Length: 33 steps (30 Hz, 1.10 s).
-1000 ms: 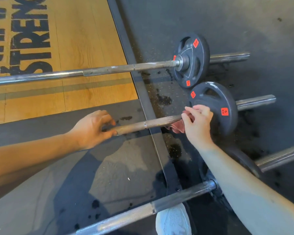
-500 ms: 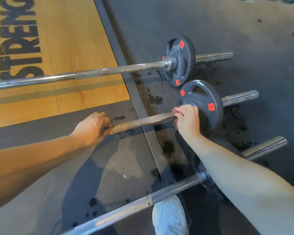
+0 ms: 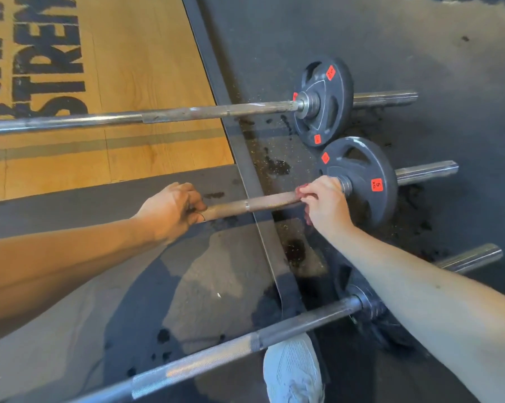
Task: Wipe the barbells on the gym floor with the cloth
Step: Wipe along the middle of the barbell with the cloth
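Wiping the middle bar (image 3: 254,204)
Left grip (image 3: 172,209) clasps the bar; right grip (image 3: 324,205) pinches soft cloth (image 3: 300,189) round it (heavy, stiff steel, likely best held mid-shaft).

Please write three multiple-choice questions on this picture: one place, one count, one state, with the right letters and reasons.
1. Where on the middle barbell is the right hand? A. beside its weight plate B. far left end C. sleeve tip
2. Barbells in view? A. two B. three C. five
3. The left hand: A. hangs free B. grips the middle barbell C. lies on the floor
A: it holds the pink cloth on the bar by the plate. B: three bars lie side by side. B: its fingers curl round the shaft.
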Each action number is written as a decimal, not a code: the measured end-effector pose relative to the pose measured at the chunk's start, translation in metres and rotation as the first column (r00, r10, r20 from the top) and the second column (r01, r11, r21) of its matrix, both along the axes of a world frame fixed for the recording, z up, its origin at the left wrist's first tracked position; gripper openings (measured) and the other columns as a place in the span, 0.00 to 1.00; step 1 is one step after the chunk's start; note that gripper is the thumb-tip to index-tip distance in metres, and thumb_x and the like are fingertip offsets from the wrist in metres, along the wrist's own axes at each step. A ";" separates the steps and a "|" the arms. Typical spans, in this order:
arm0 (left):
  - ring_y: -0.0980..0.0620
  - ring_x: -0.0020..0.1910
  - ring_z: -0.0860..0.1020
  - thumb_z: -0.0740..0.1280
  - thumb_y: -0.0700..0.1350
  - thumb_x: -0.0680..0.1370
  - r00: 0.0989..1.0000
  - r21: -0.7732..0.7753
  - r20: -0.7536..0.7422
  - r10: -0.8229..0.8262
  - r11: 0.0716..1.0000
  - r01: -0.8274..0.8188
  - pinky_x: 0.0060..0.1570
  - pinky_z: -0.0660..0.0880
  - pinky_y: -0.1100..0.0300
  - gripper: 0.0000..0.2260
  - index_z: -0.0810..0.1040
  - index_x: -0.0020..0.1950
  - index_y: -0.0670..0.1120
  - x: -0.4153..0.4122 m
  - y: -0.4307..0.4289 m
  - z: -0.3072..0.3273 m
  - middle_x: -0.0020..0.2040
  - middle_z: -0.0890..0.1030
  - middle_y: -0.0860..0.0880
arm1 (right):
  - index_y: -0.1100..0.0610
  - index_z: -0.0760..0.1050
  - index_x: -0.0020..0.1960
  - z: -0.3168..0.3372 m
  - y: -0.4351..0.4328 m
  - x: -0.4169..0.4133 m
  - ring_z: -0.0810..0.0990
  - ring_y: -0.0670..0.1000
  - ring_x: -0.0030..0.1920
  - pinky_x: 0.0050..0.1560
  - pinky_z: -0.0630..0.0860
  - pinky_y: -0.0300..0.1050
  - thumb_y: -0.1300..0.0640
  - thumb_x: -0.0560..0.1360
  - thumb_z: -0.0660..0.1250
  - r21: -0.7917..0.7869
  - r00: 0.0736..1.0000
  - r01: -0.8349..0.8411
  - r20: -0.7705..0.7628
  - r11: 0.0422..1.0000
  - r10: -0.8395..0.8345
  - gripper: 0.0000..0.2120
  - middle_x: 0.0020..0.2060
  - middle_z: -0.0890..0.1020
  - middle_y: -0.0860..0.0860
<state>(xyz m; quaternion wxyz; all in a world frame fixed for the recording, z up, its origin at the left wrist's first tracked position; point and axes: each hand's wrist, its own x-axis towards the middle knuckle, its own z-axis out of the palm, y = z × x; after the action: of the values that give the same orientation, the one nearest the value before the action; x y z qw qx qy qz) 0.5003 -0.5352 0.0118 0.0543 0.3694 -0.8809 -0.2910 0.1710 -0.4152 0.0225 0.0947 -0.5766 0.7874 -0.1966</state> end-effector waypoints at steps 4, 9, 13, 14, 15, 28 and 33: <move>0.48 0.52 0.75 0.73 0.45 0.78 0.999 0.003 -0.026 -0.025 1.000 0.025 0.53 0.77 0.48 0.08 0.85 0.56 0.48 0.006 0.000 0.003 0.49 0.77 0.50 | 0.49 0.85 0.49 -0.017 -0.010 0.033 0.76 0.54 0.52 0.52 0.79 0.57 0.58 0.76 0.72 0.037 0.999 -0.013 -0.039 0.999 0.014 0.06 0.46 0.76 0.45; 0.50 0.51 0.76 0.73 0.49 0.78 1.000 -0.037 -0.012 0.003 0.999 -0.003 0.52 0.78 0.50 0.07 0.86 0.53 0.50 0.026 0.003 0.012 0.48 0.78 0.51 | 0.59 0.84 0.46 -0.015 -0.030 0.147 0.74 0.56 0.52 0.50 0.76 0.53 0.71 0.71 0.72 -0.046 0.936 -0.349 0.021 0.936 0.350 0.09 0.46 0.78 0.53; 0.50 0.50 0.76 0.74 0.48 0.77 0.998 -0.042 0.012 0.059 0.997 -0.059 0.51 0.78 0.50 0.06 0.86 0.53 0.49 0.056 0.004 0.014 0.48 0.79 0.51 | 0.60 0.83 0.47 -0.014 -0.029 0.103 0.76 0.57 0.51 0.42 0.78 0.55 0.69 0.73 0.72 -0.050 0.845 -0.534 -0.058 0.844 0.531 0.06 0.46 0.79 0.53; 0.50 0.50 0.76 0.74 0.48 0.77 0.998 -0.049 0.018 0.063 0.997 -0.062 0.51 0.78 0.50 0.06 0.86 0.52 0.49 0.063 0.004 0.016 0.48 0.80 0.51 | 0.60 0.83 0.47 -0.012 -0.025 0.081 0.75 0.56 0.51 0.42 0.78 0.56 0.67 0.73 0.71 -0.048 0.852 -0.522 -0.082 0.851 0.518 0.06 0.46 0.79 0.53; 0.49 0.50 0.76 0.75 0.47 0.76 0.998 -0.057 0.018 0.063 0.996 -0.062 0.51 0.78 0.51 0.06 0.86 0.52 0.49 0.069 0.004 0.016 0.48 0.80 0.51 | 0.59 0.83 0.47 -0.010 -0.020 0.061 0.75 0.56 0.51 0.42 0.78 0.57 0.65 0.74 0.68 -0.047 0.868 -0.492 -0.103 0.869 0.486 0.06 0.45 0.79 0.52; 0.49 0.49 0.77 0.76 0.48 0.75 0.993 -0.113 0.029 0.113 0.988 -0.109 0.49 0.78 0.51 0.08 0.86 0.53 0.49 0.113 0.008 0.015 0.48 0.80 0.50 | 0.60 0.83 0.46 -0.007 -0.062 0.211 0.76 0.55 0.50 0.37 0.79 0.53 0.70 0.72 0.74 -0.085 0.715 -0.697 0.003 0.712 0.699 0.06 0.44 0.78 0.53; 0.49 0.50 0.76 0.74 0.47 0.76 0.995 -0.115 0.003 0.097 0.989 -0.096 0.49 0.78 0.53 0.08 0.86 0.54 0.48 0.112 0.008 0.013 0.49 0.80 0.50 | 0.60 0.83 0.45 -0.008 -0.046 0.122 0.75 0.55 0.50 0.41 0.78 0.55 0.69 0.74 0.73 -0.068 0.671 -0.741 -0.052 0.668 0.740 0.05 0.45 0.79 0.52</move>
<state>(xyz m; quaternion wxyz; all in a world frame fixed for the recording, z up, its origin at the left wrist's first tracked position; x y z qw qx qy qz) 0.6119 -0.5276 0.0251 0.0858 0.4091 -0.8775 -0.2353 0.2928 -0.4609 0.0144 0.1343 -0.8516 0.4779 -0.1684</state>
